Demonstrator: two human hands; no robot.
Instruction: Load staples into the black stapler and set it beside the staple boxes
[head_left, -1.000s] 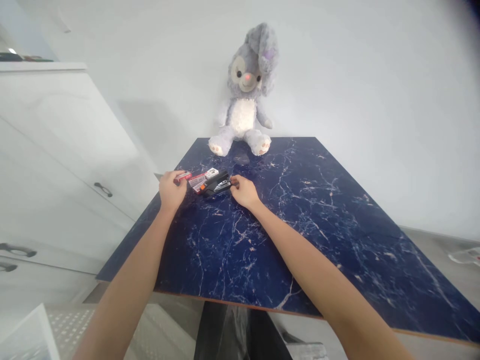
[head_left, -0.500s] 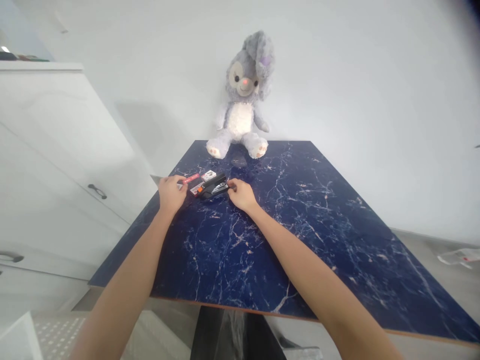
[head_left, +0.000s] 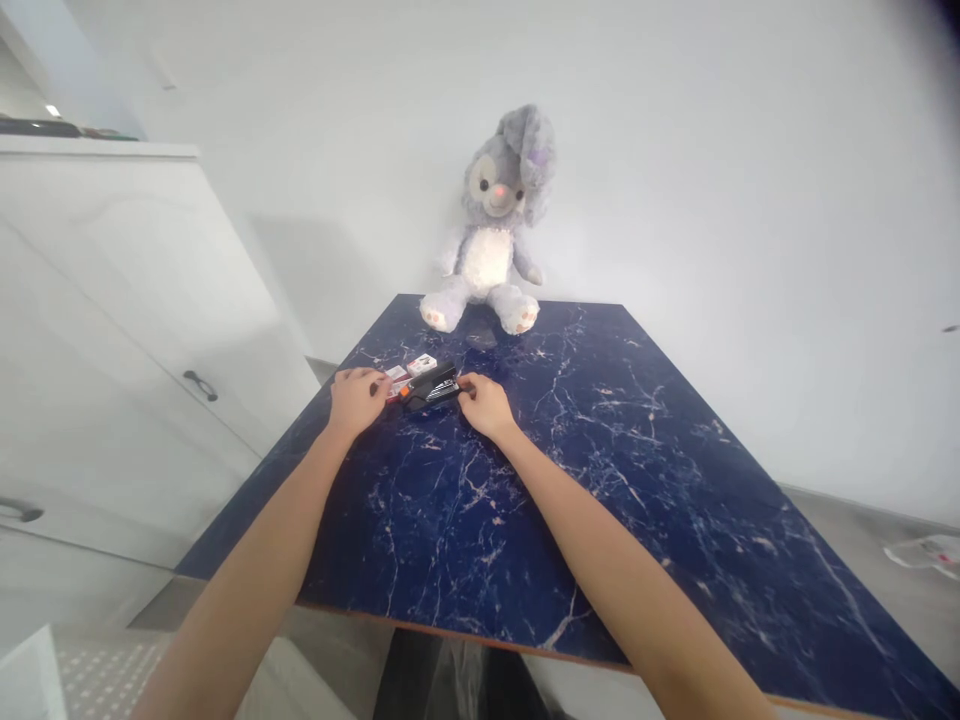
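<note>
On the dark blue table, a black stapler point(head_left: 439, 393) with an orange part at its left end lies between my two hands. My right hand point(head_left: 487, 405) pinches the stapler's right end between thumb and fingers. My left hand point(head_left: 358, 402) is closed beside a small red-and-white box point(head_left: 397, 376), to the left of the stapler. Its fingertips meet the red edge there, and what they hold is partly hidden. A small white box point(head_left: 422, 365) sits just behind the stapler.
A grey plush rabbit point(head_left: 489, 260) sits against the wall at the far edge of the blue marbled table point(head_left: 600, 480). A small dark item point(head_left: 481, 340) lies in front of its feet. On the left stands a white cabinet point(head_left: 120, 330) with dark handles.
The pink-red stick-like thing that poked out past my left fingers no longer shows there. My left hand has shifted slightly right. My right hand stays at the stapler, and the camera view has tilted.
</note>
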